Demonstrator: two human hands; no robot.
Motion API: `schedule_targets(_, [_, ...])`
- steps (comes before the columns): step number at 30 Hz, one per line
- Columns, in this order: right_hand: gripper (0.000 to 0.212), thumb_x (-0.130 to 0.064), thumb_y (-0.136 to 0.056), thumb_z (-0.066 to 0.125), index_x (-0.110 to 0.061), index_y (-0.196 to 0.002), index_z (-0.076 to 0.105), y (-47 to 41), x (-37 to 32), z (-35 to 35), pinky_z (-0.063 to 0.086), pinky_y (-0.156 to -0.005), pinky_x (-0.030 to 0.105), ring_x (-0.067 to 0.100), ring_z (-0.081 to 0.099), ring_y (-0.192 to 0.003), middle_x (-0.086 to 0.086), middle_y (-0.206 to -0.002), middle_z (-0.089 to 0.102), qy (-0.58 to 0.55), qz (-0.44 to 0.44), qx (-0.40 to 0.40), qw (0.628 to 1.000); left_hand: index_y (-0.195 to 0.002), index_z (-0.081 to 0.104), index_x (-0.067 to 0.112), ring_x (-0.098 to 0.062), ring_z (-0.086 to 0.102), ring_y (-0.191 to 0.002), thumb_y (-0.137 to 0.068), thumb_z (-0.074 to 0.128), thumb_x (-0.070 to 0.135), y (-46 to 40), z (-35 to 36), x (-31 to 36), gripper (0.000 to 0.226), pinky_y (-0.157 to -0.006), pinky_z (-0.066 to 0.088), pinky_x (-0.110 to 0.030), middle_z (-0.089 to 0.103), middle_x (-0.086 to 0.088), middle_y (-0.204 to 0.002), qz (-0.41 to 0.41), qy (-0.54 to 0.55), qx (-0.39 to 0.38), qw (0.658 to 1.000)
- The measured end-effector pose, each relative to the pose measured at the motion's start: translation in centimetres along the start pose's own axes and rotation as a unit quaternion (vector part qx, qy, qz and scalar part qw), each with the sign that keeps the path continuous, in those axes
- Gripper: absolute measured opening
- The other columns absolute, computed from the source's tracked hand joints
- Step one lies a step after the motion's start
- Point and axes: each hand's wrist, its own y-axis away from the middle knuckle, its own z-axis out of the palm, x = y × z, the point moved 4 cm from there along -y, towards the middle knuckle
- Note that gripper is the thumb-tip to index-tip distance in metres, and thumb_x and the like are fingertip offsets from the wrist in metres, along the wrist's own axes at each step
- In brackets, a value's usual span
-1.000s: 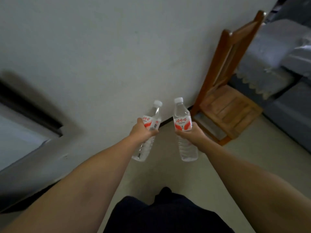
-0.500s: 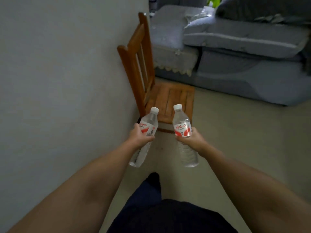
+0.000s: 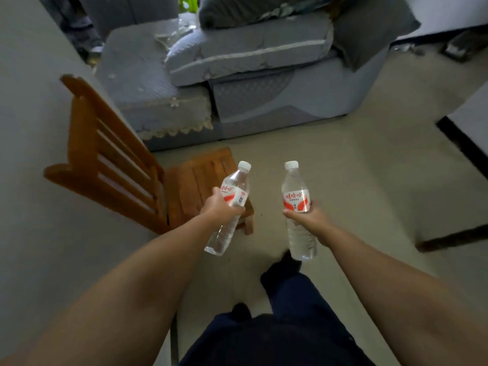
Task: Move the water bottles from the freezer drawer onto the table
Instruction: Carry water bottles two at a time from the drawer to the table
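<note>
The chair (image 3: 126, 165) has slid to the frame's left as each hand, left hand (image 3: 220, 207) and right hand (image 3: 307, 219), grips a water bottle, left bottle (image 3: 229, 204) and right bottle (image 3: 297, 204), mid-carry, likely toward the worktop (image 3: 470, 122) at right.

Open floor (image 3: 356, 165) ahead; wooden chair (image 3: 148, 180) left, sofa (image 3: 250, 83) beyond, table (image 3: 470, 133) right

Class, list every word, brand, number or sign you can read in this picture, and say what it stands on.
"娃哈哈": red brand name on the label of the right bottle.
Left bottle: same red lettering, tilted and partly hidden, not clearly readable.
Small print and code squares on both labels: too small to read.
</note>
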Motion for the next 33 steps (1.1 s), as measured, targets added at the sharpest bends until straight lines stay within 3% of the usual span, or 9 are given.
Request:
schedule_targets(5, [0.066, -0.046, -0.056, 0.083, -0.013, -0.110, 0.063, -5.1, -0.3, -7.5, 0.056, -0.086, 0.041, 0.024, 0.069, -0.093, 0.007, -0.099, 0.070, -0.022, 0.017, 0.072, 0.997, -0.134, 0.031, 0.016, -0.018, 0.054, -0.094, -0.080, 0.074, 0.034, -6.3, 3.8, 9.5, 0.070, -0.074, 0.049, -0.030, 0.052, 0.000, -0.112, 0.056, -0.041, -0.053, 0.996])
schedule_targets(9, [0.050, -0.033, -0.066, 0.082, -0.012, -0.108, 0.064, -9.1, -1.5, -13.6, 0.056, -0.084, 0.037, 0.024, 0.069, -0.092, 0.008, -0.099, 0.071, -0.038, 0.016, 0.111, 0.993, -0.133, 0.032, 0.015, -0.019, 0.056, -0.097, -0.079, 0.074, 0.035, -10.7, 6.4, 16.8, 0.071, -0.077, 0.051, -0.031, 0.053, -0.002, -0.117, 0.083, -0.069, -0.070, 0.992])
schedule_targets(12, [0.072, -0.048, -0.050, 0.081, -0.015, -0.111, 0.061, -12.0, -2.3, -19.2, 0.056, -0.084, 0.038, 0.021, 0.069, -0.091, 0.005, -0.099, 0.070, -0.049, 0.028, 0.134, 0.989, -0.130, 0.033, 0.015, -0.023, 0.059, -0.103, -0.077, 0.075, 0.036, -13.6, 8.6, 23.0, 0.070, -0.088, 0.053, -0.037, 0.055, -0.005, -0.121, 0.095, -0.079, -0.083, 0.989])
schedule_targets(15, [0.080, -0.053, -0.044, 0.079, -0.015, -0.112, 0.060, -14.3, -3.4, -24.9, 0.057, -0.084, 0.037, 0.020, 0.069, -0.090, 0.005, -0.100, 0.070, -0.056, 0.029, 0.157, 0.986, -0.127, 0.035, 0.013, -0.023, 0.059, -0.101, -0.077, 0.074, 0.035, -15.9, 11.0, 29.0, 0.067, -0.087, 0.052, -0.037, 0.056, -0.006, -0.120, 0.124, -0.085, -0.093, 0.984])
schedule_targets(19, [0.072, -0.050, -0.051, 0.081, -0.015, -0.111, 0.062, -16.0, -3.6, -31.1, 0.056, -0.081, 0.034, 0.019, 0.069, -0.091, 0.004, -0.100, 0.071, -0.091, 0.040, 0.206, 0.973, -0.132, 0.032, 0.012, -0.025, 0.059, -0.104, -0.077, 0.075, 0.034, -17.9, 14.7, 36.0, 0.073, -0.084, 0.051, -0.035, 0.054, -0.006, -0.120, 0.155, -0.099, -0.120, 0.976])
schedule_targets(27, [0.028, -0.025, -0.075, 0.081, -0.016, -0.096, 0.064, -18.2, -2.3, -38.7, 0.051, -0.075, 0.027, 0.018, 0.067, -0.083, 0.004, -0.090, 0.070, -0.152, 0.080, 0.274, 0.946, -0.133, 0.032, 0.010, -0.022, 0.059, -0.101, -0.076, 0.075, 0.031, -22.1, 22.7, 46.3, 0.074, -0.082, 0.050, -0.033, 0.056, -0.004, -0.119, 0.213, -0.170, -0.199, 0.941])
schedule_targets(29, [0.035, -0.029, -0.071, 0.083, -0.017, -0.098, 0.064, -19.5, -1.8, -41.0, 0.053, -0.083, 0.032, 0.019, 0.068, -0.086, 0.004, -0.093, 0.070, -0.161, 0.091, 0.287, 0.940, -0.132, 0.032, 0.010, -0.021, 0.058, -0.098, -0.076, 0.074, 0.030, -23.8, 25.0, 49.5, 0.073, -0.079, 0.048, -0.031, 0.055, -0.002, -0.115, 0.229, -0.183, -0.219, 0.931])
schedule_targets(31, [0.059, -0.043, -0.059, 0.085, -0.016, -0.107, 0.064, -21.0, -1.9, -44.0, 0.055, -0.088, 0.037, 0.021, 0.069, -0.090, 0.004, -0.097, 0.071, -0.158, 0.108, 0.310, 0.931, -0.131, 0.033, 0.011, -0.020, 0.056, -0.095, -0.074, 0.075, 0.031, -25.5, 27.3, 53.4, 0.073, -0.080, 0.048, -0.032, 0.056, -0.002, -0.116, 0.252, -0.196, -0.233, 0.919])
schedule_targets(33, [0.060, -0.041, -0.058, 0.086, -0.016, -0.108, 0.064, -22.6, -2.1, -47.0, 0.056, -0.088, 0.037, 0.021, 0.069, -0.090, 0.004, -0.097, 0.071, -0.168, 0.106, 0.340, 0.919, -0.131, 0.033, 0.011, -0.020, 0.054, -0.096, -0.073, 0.075, 0.033, -27.0, 29.2, 57.6, 0.075, -0.081, 0.047, -0.032, 0.056, -0.004, -0.120, 0.286, -0.208, -0.240, 0.904])
